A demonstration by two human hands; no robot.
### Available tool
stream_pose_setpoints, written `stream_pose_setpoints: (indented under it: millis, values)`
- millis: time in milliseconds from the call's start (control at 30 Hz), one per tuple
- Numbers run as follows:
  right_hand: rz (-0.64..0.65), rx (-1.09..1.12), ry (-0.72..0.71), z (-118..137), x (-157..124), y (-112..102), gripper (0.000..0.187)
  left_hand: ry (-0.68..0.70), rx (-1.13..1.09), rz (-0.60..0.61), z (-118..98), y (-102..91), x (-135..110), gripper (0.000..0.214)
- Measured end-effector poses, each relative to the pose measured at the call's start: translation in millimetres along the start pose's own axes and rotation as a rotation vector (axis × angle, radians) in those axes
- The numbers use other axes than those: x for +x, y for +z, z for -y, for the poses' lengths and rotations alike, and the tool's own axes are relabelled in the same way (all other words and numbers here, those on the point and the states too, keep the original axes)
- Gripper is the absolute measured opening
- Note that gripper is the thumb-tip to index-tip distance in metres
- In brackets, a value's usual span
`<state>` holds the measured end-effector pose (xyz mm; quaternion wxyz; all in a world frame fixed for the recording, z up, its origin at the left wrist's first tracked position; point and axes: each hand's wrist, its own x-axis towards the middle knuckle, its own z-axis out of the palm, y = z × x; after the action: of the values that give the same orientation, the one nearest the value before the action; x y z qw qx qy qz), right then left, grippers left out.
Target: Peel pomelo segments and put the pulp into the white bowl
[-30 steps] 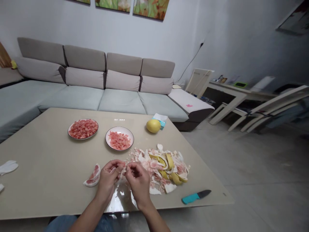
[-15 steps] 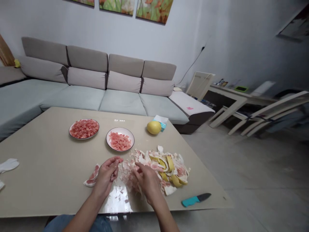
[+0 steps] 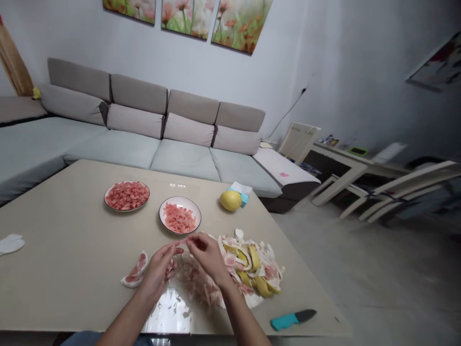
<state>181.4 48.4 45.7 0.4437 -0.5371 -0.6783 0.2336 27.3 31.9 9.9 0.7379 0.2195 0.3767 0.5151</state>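
My left hand point(image 3: 160, 270) is closed around a small piece of pink pomelo flesh point(image 3: 178, 251), most of it hidden by the fingers. Thumb and forefinger of my right hand point(image 3: 209, 257) pinch at a thin pale strip beside that piece, so the two hands nearly meet. Left of my wrist lie pomelo segments point(image 3: 137, 273) with white skin on them. Under and right of my right hand spreads a heap of pomelo peel and membrane point(image 3: 252, 262). Just beyond the hands, a dark-rimmed plate point(image 3: 195, 210) holds loose pink flesh pieces.
A fuller plate of pink flesh point(image 3: 127, 195) stands further left. A whole yellow fruit point(image 3: 231, 200) rests against a tissue pack point(image 3: 245, 192). A knife with a turquoise handle point(image 3: 286, 321) lies near the table's front right edge. White gloves or cloth point(image 3: 11, 244) lie far left.
My right hand has moved up and left from above the peel heap to my left hand, and its fingertips now pinch at the piece there. The view has tilted up slightly.
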Motion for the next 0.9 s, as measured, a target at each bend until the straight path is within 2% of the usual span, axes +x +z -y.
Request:
stream_pose_setpoints:
  millis: [100,200,267,367,533,633,767,833,900]
  values:
    - [-0.067,-0.065,0.039,-31,44,6,0.020,-0.118,-0.250,-0.138,6,-7.7,14,0.003]
    - [-0.103,-0.136,0.062,-55,81,10,0.020,-0.140,-0.322,-0.172,7,-12.5,24,0.027]
    - [-0.114,-0.182,0.069,-64,95,10,0.022,-0.150,-0.353,-0.176,6,-13.6,25,0.031]
    - [-0.112,-0.229,0.063,-65,98,8,0.018,-0.168,-0.385,-0.178,3,-13.3,25,0.030]
    - [-0.069,-0.231,0.012,-44,71,3,0.021,-0.169,-0.426,-0.097,-1,-10.6,21,0.022]
    - [-0.039,-0.193,-0.055,-24,34,3,0.032,-0.153,-0.411,0.003,-4,-7.5,13,0.016]
    - [0.043,-0.063,-0.111,3,-23,10,0.031,-0.097,-0.326,0.150,-7,-0.9,-1,0.015]
    - [0.019,-0.055,-0.100,12,-44,16,0.034,-0.094,-0.266,0.214,-9,2.9,-7,0.017]
    - [-0.021,-0.030,-0.065,16,-57,21,0.030,-0.096,-0.223,0.269,-10,6.5,-11,0.020]
